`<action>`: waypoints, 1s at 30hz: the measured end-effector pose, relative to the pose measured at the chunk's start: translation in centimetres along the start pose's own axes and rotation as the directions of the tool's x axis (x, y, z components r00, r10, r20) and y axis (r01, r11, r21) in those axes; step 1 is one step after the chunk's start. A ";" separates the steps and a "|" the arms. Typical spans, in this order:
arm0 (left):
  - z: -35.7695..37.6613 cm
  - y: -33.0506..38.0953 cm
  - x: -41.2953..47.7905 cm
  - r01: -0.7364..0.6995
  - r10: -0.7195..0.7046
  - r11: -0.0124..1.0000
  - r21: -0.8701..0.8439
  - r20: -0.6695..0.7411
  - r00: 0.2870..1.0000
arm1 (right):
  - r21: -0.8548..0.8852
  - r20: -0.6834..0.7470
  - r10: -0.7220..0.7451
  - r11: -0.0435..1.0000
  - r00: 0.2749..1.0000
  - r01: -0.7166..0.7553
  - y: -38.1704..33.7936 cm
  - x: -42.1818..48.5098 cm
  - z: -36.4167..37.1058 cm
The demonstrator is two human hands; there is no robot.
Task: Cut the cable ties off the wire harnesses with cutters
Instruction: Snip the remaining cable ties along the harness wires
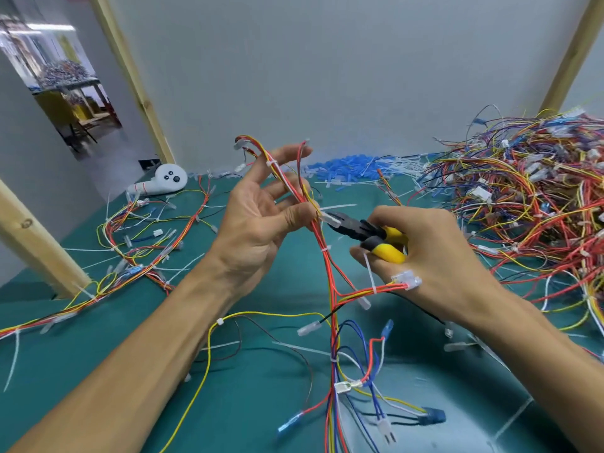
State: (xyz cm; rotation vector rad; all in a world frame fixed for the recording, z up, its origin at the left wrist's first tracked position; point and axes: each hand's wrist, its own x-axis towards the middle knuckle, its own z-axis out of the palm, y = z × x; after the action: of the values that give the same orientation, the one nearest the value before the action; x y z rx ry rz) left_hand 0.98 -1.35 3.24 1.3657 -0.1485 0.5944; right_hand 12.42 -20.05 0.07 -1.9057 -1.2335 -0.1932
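Mid-frame, my left hand (258, 220) pinches the harness (332, 322), fingers splayed; my right hand (434, 256) grips the cutters (366, 232). I should bite only the white cable tie (329, 218), sparing wires.

Yellow-handled cutters (366, 232), red-and-yellow harness (330, 289), green cloth (261, 403)

Bright, even light; soft shadows, edges bowed, lower wires blurred.

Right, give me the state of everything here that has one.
Left hand, pinching the red-and-yellow wire harness.
Right hand, gripping the yellow-handled black cutters.
Yellow-handled black cutters, jaws parted at a white cable tie, not yet cut.
Tangled pile of coloured harnesses, heaped on green cloth.
White plastic controller, lying on the cloth.
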 end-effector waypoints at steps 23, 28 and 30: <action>-0.8 -0.6 0.2 -0.114 0.114 0.993 0.015 -0.006 0.993 | 0.392 0.281 0.106 0.894 0.954 -0.215 -1.1 -0.1 0.3; -0.8 -0.7 0.3 -0.103 0.103 0.995 0.001 0.010 0.995 | 0.441 0.329 0.097 0.864 0.939 -0.244 -0.7 0.1 0.5; -0.8 -0.8 0.3 -0.085 0.085 0.996 -0.021 0.018 0.996 | 0.480 0.353 0.089 0.837 0.931 -0.262 -0.6 0.1 0.5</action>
State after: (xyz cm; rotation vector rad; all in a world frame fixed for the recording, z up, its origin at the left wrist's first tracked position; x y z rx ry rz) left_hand 1.42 -0.56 2.52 1.3508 -0.2281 0.6494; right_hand 11.79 -19.55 0.15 -1.5839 -1.1517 0.5269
